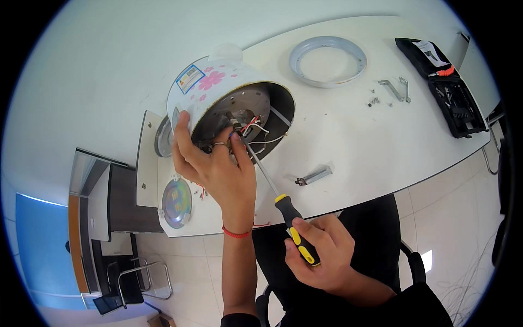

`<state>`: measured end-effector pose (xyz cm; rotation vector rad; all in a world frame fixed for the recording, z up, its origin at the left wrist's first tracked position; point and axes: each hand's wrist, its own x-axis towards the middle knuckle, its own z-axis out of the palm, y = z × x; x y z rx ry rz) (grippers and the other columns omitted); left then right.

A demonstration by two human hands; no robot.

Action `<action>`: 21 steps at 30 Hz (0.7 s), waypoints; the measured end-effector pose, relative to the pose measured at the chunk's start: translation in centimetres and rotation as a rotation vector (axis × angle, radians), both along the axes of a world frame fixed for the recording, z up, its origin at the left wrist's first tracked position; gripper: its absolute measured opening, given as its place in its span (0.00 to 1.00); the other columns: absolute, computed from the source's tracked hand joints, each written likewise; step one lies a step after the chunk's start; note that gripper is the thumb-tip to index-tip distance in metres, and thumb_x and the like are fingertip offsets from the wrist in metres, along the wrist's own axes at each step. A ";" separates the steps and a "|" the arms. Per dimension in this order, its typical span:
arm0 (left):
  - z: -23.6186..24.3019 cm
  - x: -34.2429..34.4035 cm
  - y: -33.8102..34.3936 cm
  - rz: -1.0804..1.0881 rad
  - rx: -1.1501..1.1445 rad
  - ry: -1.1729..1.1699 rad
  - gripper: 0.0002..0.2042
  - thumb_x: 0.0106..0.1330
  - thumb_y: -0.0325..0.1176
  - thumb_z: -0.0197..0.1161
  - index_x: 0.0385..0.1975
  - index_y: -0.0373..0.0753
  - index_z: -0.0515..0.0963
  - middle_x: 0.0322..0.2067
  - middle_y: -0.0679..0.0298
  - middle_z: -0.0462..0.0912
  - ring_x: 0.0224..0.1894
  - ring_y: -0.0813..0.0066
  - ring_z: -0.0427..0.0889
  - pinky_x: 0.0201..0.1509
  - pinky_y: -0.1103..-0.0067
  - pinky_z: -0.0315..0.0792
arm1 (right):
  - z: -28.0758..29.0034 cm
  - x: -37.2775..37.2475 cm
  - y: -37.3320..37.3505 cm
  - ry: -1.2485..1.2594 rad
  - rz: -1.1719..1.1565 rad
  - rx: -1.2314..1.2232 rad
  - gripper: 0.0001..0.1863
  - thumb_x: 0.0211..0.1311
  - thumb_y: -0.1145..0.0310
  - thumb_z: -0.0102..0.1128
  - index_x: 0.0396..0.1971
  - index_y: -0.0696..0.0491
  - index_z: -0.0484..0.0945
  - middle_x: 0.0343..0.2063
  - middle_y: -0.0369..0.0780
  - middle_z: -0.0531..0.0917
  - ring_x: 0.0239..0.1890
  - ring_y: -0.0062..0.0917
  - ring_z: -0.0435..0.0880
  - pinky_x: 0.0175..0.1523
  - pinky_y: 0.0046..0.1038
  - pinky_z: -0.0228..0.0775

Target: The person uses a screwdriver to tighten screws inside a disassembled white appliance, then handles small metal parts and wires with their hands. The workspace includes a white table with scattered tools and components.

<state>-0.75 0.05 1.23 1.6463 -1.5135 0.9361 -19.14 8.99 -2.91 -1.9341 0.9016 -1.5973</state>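
Observation:
A white cylindrical appliance housing [229, 75] with pink flowers and a blue-bordered label lies on its side, its open end showing a metal plate [250, 101] and red and white wires [260, 132]. My left hand [215, 174] grips the housing at its near rim, some fingertips inside among the parts, partly hidden. My right hand [321, 250] holds a black-and-yellow screwdriver [287, 208] by the handle. Its shaft reaches into the opening beside my left thumb; the tip is too small to make out. A small metal part [316, 175] lies on the table right of the shaft.
On the white table [392, 152] are a grey ring [298, 65], metal brackets [396, 92] with several screws, an open black tool case [452, 106], a round shiny disc [177, 201] and a metal plate [162, 139]. A black chair [370, 229] stands at the near edge.

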 end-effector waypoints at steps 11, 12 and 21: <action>0.3 -0.1 0.0 -0.010 0.011 0.016 0.05 0.62 0.26 0.69 0.33 0.32 0.87 0.75 0.52 0.61 0.72 0.42 0.56 0.71 0.59 0.57 | 0.8 0.0 0.9 -0.180 0.122 0.363 0.25 0.58 0.71 0.75 0.52 0.66 0.76 0.26 0.44 0.81 0.21 0.32 0.81 0.28 0.26 0.75; 0.3 -0.1 0.0 -0.007 0.013 0.016 0.05 0.62 0.26 0.69 0.33 0.32 0.87 0.75 0.52 0.61 0.72 0.42 0.56 0.71 0.59 0.56 | 1.2 -0.2 1.0 -0.233 0.176 0.472 0.25 0.58 0.71 0.74 0.51 0.66 0.75 0.27 0.44 0.81 0.21 0.33 0.81 0.29 0.26 0.76; 0.0 0.0 0.2 0.006 0.005 0.011 0.05 0.62 0.26 0.69 0.34 0.33 0.87 0.75 0.52 0.60 0.71 0.42 0.55 0.71 0.58 0.56 | 1.1 -0.9 0.6 0.070 -0.013 0.163 0.24 0.55 0.69 0.76 0.46 0.63 0.76 0.33 0.46 0.80 0.25 0.33 0.83 0.30 0.28 0.76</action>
